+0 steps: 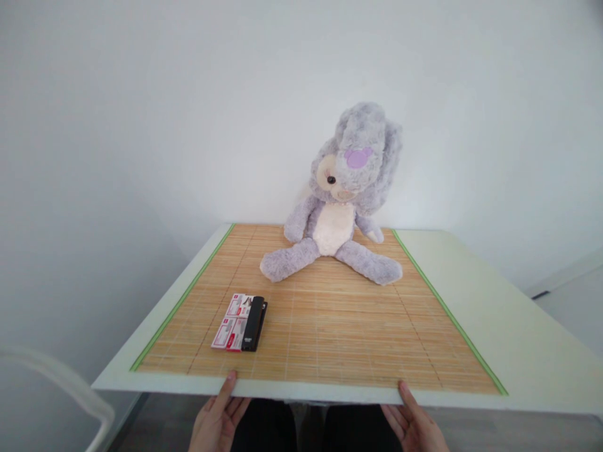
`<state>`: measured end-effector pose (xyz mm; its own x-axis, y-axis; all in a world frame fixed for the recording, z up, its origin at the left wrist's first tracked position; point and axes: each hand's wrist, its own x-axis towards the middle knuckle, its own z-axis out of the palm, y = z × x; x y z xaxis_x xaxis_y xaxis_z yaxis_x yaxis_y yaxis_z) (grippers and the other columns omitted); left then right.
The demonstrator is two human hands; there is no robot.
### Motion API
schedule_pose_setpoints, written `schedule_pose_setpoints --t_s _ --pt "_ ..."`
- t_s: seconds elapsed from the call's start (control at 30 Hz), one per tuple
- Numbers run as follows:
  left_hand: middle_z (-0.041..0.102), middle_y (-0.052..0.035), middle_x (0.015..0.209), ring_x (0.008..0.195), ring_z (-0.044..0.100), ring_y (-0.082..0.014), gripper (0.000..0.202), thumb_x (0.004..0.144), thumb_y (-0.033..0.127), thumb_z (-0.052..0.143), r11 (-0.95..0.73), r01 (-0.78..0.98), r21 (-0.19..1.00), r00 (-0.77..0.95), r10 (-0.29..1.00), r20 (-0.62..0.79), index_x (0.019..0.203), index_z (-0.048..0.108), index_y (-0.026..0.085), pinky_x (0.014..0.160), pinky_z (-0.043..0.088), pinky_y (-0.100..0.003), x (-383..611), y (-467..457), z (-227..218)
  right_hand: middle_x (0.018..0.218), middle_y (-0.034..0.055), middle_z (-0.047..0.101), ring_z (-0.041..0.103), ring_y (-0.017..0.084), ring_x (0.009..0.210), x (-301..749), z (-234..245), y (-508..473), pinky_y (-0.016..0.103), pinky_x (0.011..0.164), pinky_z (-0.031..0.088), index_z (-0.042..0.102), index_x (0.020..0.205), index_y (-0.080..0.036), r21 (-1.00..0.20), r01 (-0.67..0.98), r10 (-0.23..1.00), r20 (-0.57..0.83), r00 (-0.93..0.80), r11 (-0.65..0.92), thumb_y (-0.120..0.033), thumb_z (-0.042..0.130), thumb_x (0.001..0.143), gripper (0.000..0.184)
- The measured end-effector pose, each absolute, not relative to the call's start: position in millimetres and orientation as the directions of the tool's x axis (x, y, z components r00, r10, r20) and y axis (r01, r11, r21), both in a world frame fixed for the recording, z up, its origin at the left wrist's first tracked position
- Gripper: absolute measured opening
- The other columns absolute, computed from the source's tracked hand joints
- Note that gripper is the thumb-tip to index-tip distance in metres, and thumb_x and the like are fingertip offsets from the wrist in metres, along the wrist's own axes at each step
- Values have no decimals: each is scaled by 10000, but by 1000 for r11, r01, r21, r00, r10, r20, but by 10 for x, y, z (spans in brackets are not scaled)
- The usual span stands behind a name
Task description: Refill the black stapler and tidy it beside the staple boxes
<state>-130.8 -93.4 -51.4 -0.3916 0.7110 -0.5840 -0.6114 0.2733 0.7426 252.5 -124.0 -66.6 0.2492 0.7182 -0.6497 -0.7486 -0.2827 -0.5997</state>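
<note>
My left hand [218,417] is at the table's [339,393] front edge, its thumb on top and its fingers below, closed around the rim. The same hold shows farther right, where my right hand [416,420] has its thumb over the edge. Just beyond my left hand, a black stapler [254,323] lies on the bamboo mat [339,333]. Small red-and-white boxes [230,333] lie against its left side. A grey plush rabbit [333,229] with a cream belly sits at the back of the mat, its head tilted and one eye covered by an ear.
A white wall [188,113] stands behind the table. The mat has green side borders [443,304]. At lower left a pale curved bar [70,380], perhaps part of a chair, rises beside the table. My dark-clothed legs [355,427] are below the front edge.
</note>
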Motion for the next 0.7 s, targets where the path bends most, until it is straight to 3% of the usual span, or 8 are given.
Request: schedule_pose_setpoints --t_s 0.43,0.7 --pt "714 -161 1290 1145 714 -311 480 901 126 708 268 -616 741 -381 722 -577 1371 615 157 1023 585 -483 -1312 -929 -544 1211 83 761 692 362 1167 2532 -684 -1230 434 991 627 675 1210 -196 -586 -764 697 -667 264 -271 -279 988 522 760" --pt "683 -164 1345 1192 687 -323 471 911 135 699 291 -608 738 -375 714 -591 1372 607 163 1072 534 -540 -1323 -937 -542 1199 104 763 698 356 1161 2523 -641 -1230 428 987 627 694 1158 -166 -573 -768 679 -687 259 -287 -296 986 535 701"
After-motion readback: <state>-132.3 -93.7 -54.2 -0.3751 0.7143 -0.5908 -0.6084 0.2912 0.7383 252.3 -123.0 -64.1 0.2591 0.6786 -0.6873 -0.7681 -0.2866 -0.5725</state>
